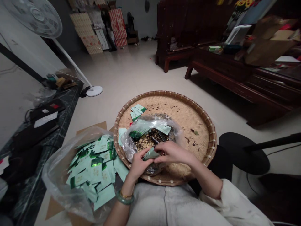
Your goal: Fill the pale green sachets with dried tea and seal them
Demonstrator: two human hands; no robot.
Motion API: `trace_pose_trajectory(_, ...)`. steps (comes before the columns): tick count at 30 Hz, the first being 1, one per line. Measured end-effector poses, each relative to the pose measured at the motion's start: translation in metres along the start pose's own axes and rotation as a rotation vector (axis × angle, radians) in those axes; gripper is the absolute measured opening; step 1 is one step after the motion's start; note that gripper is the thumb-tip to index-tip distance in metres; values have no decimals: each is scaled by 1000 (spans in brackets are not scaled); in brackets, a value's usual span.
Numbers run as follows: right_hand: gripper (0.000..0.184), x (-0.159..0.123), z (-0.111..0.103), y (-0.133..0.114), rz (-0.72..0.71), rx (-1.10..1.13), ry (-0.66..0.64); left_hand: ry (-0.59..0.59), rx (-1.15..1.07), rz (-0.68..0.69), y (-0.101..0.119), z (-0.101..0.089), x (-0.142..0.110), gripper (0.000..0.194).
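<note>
Left hand [138, 163] has its thumb and fingers pinched together on a small pale-green packet [150, 153], just over the near side of an open clear bag [128, 147] holding a dried mix [145, 142]. From the packet's middle, this hand is at 8 o'clock and the right hand [174, 152] at 3 o'clock; both are right beside it. The packet's long axis slants roughly from 8 to 2 o'clock. Curled fingers of the right hand meet its right end, but whether they grip it cannot be told. A slim dark tool [161, 136] shows just beyond that hand, at about 11 o'clock, pointing into the bag; what holds it is hidden.

The bag sits in a round woven tray [202, 114]. Toward the tray's 10 o'clock lies a small fan of packets [138, 110]. Outside it, at 8 o'clock, a large plastic bag [55, 175] holds a heap of similar packets [94, 172].
</note>
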State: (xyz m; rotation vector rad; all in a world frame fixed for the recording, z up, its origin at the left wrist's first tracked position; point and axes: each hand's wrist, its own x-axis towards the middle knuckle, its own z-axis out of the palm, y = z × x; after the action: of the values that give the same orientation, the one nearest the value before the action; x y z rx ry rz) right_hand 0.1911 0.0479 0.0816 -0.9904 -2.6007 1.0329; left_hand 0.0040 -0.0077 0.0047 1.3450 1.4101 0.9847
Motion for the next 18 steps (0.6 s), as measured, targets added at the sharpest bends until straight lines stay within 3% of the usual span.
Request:
trace_pose_trajectory(4, 34, -4, -7, -15, 69, -68, 36, 41, 7, 73, -5, -1, 2, 41)
trace_pose_trajectory(8, 14, -2, -1, -20, 145, -311, -82, 26, 12, 93, -8, 0, 0, 43)
trace_pose_trajectory(11, 11, 3, 7, -19, 193, -408, -95, 27, 37, 107, -8, 0, -2, 44)
trace_pose_trajectory(18, 11, 0, 0, -20, 111, -273, 62, 47, -23, 91, -5, -3, -2, 40)
